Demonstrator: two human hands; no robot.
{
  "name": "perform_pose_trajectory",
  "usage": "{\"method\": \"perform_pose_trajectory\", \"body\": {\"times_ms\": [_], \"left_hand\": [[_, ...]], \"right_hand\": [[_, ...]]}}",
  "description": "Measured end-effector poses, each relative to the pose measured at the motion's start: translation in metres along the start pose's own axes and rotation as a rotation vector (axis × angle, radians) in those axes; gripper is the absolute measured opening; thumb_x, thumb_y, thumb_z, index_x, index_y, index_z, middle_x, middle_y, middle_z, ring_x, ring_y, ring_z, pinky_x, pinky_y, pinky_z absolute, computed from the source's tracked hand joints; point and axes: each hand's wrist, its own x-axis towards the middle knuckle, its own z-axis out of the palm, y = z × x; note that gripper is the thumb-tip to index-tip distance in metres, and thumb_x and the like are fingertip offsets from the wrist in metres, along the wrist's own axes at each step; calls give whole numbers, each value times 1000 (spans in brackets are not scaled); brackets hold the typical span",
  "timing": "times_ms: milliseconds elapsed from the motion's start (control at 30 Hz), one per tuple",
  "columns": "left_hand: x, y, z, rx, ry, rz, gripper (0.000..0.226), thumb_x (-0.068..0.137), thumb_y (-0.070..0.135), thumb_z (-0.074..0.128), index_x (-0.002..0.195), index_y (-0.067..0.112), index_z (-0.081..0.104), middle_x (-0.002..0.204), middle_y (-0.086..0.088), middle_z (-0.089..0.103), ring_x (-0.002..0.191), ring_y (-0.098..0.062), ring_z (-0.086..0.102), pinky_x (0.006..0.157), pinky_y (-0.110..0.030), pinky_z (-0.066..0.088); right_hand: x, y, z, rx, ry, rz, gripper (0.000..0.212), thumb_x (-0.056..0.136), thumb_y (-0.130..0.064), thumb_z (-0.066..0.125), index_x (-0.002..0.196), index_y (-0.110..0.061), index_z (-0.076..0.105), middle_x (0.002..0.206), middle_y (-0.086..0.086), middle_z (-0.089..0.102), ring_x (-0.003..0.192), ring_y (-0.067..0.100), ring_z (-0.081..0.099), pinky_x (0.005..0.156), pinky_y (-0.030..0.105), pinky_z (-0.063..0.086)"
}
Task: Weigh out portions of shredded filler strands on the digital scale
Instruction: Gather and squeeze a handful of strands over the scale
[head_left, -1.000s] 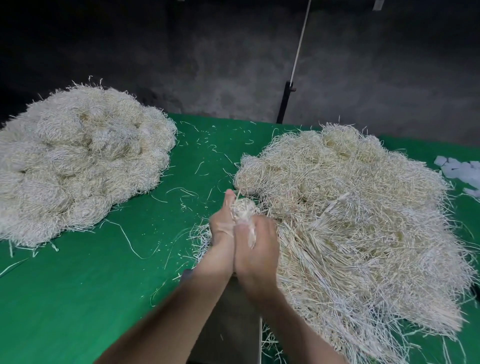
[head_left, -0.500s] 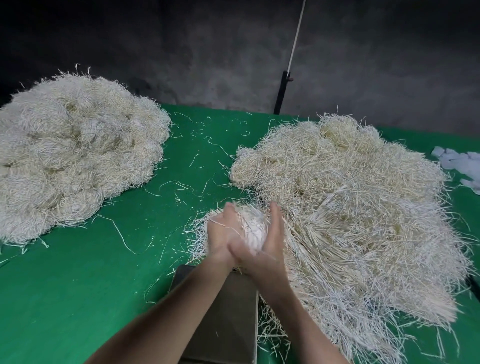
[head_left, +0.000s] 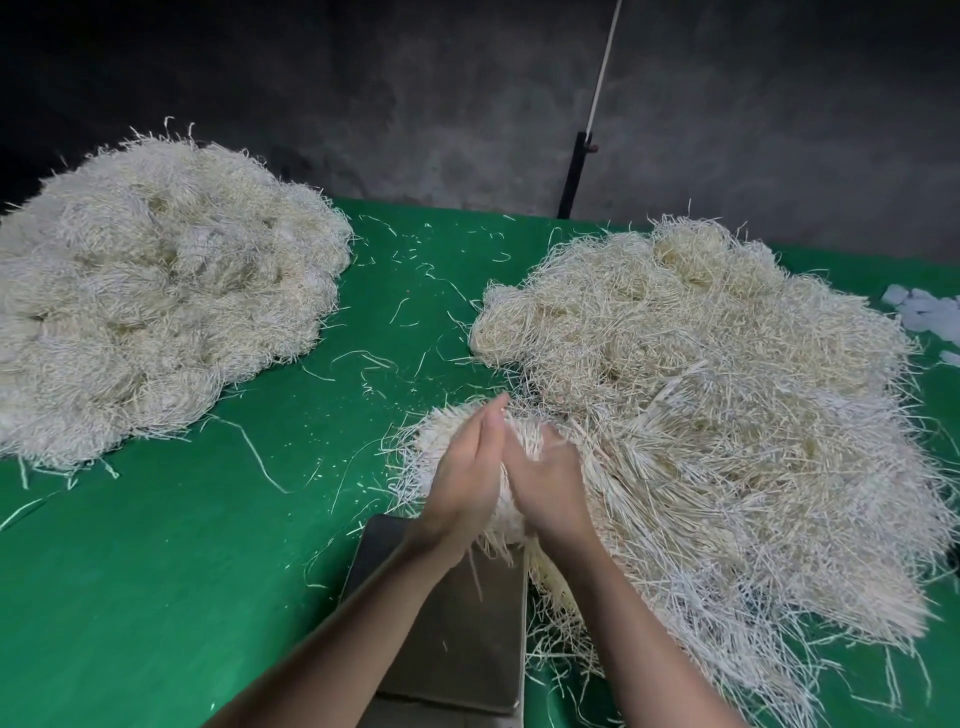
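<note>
A bundle of pale shredded strands (head_left: 441, 441) is held between my two hands just above the far end of the grey metal scale platform (head_left: 457, 634). My left hand (head_left: 465, 478) presses its left side with straight fingers held together. From the right, my right hand (head_left: 548, 483) cups the bundle, its fingers curled over the top. Loose ends hang from the bundle onto the platform. The scale's display is hidden under my forearms.
A large loose heap of strands (head_left: 727, 415) lies right of the scale, touching it. Another, clumped heap (head_left: 156, 296) sits at the far left. Stray strands litter the green table cover (head_left: 182, 571). White scraps (head_left: 930, 312) lie at the right edge; a dark pole (head_left: 574, 176) stands behind.
The bundle went from a tight upright tuft gripped in both fists to a wider fan pressed between my palms. My left fingers have straightened.
</note>
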Motion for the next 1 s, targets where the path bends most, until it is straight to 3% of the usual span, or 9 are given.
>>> {"method": "perform_pose_trajectory", "body": {"times_ms": [33, 67, 133, 367, 467, 600, 733, 833, 1000], "left_hand": [[2, -3, 1, -44, 21, -44, 40, 101, 44, 28, 131, 30, 50, 128, 25, 45, 111, 10, 44, 93, -6, 31], [5, -8, -1, -84, 104, -72, 35, 101, 38, 33, 124, 24, 56, 116, 20, 55, 100, 7, 52, 81, 1, 35], [11, -14, -11, -123, 301, -88, 30, 100, 29, 43, 117, 13, 61, 95, 20, 58, 87, 14, 52, 65, 5, 36], [1, -17, -24, 45, 301, 39, 22, 93, 30, 57, 113, 22, 56, 101, 27, 52, 89, 25, 48, 76, 5, 31], [-15, -16, -31, -114, 271, -143, 56, 88, 59, 47, 137, 34, 33, 122, 24, 43, 113, 7, 43, 101, -21, 29], [-47, -23, -48, -569, 120, -287, 41, 82, 58, 56, 120, 61, 39, 126, 26, 46, 112, -5, 51, 100, -44, 37], [-56, -28, -52, -684, 190, -219, 59, 91, 9, 58, 142, 31, 36, 130, 10, 51, 100, -8, 66, 79, -38, 56], [-46, -25, -75, -724, 330, -168, 40, 89, 2, 58, 124, 22, 55, 111, -1, 70, 95, -16, 69, 72, -29, 55], [-33, -48, -139, -785, 520, -188, 44, 88, -1, 59, 129, 10, 51, 109, -10, 70, 92, -24, 70, 61, -27, 55]], "right_hand": [[0, -7, 0, 55, -40, -12, 56, 86, -53, 57, 134, -26, 45, 120, 10, 37, 91, 4, 62, 70, 28, 56], [1, -11, -2, 150, -98, -3, 41, 87, -46, 60, 124, -32, 50, 97, 2, 60, 84, -4, 65, 60, 10, 51], [2, -16, -8, 296, -218, 31, 44, 82, -40, 66, 122, -33, 50, 114, -3, 58, 104, 7, 60, 65, 10, 47], [-18, 0, -11, 379, -337, 133, 59, 82, -6, 70, 128, -33, 45, 98, -9, 64, 73, -2, 66, 52, 16, 50], [-23, 2, -8, 387, -220, 147, 69, 80, -5, 71, 140, -18, 39, 127, 3, 60, 106, 15, 62, 87, 34, 53], [-26, -3, -3, 479, -172, 179, 90, 80, -6, 71, 150, -23, 17, 151, 13, 32, 129, 22, 44, 108, 37, 33], [-34, -6, 23, 309, -225, 75, 90, 79, -30, 74, 149, -30, 17, 155, -3, 20, 137, 19, 31, 112, 40, 29], [-34, -13, 41, 248, -284, 31, 97, 61, -50, 80, 142, -41, 27, 137, -24, 28, 126, 5, 35, 100, 26, 33], [-15, -8, 83, 44, -405, 14, 67, 78, -15, 76, 134, -30, 43, 125, -12, 51, 119, 7, 49, 90, 18, 41]]}}
